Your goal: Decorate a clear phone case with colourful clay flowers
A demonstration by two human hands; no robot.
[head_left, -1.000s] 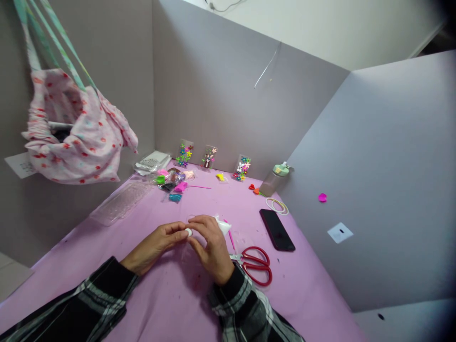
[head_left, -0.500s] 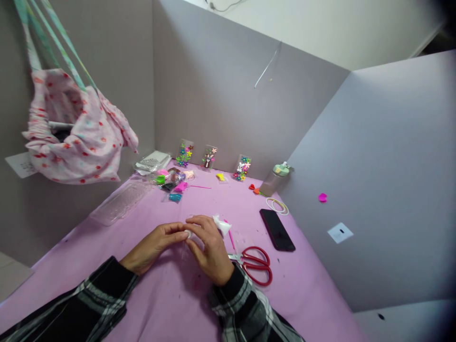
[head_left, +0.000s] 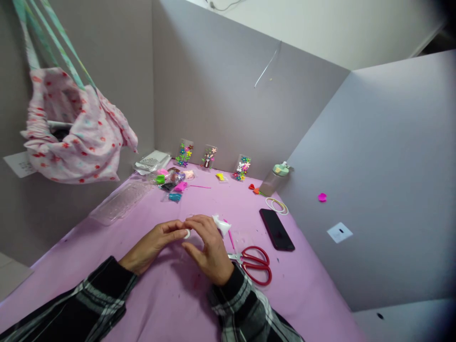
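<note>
A small white piece (head_left: pixel 187 233) sits between the thumb and fingers of my left hand (head_left: pixel 156 243), above the pink-covered table. My right hand (head_left: pixel 207 247) arches over it from the right, its fingertips near those of my left hand and its thumb apart from the piece; whether its fingers touch the piece is hard to see. Just beyond my right hand lies a white packet (head_left: pixel 222 225), beside a thin pink stick (head_left: pixel 231 235). Red-handled scissors (head_left: pixel 253 264) rest to the right of my right hand.
A black phone (head_left: pixel 277 230), rings (head_left: pixel 277 205) and a bottle (head_left: pixel 274 179) stand or lie on the right. Colourful packets (head_left: pixel 174 183) and a clear tray (head_left: pixel 119 203) lie at back left. Decorated cards (head_left: pixel 208 157) lean on the back wall. A cloth bag (head_left: pixel 78 137) hangs left.
My right thumb has moved away from the white piece, opening a gap and showing more of it. My left hand has hardly moved.
</note>
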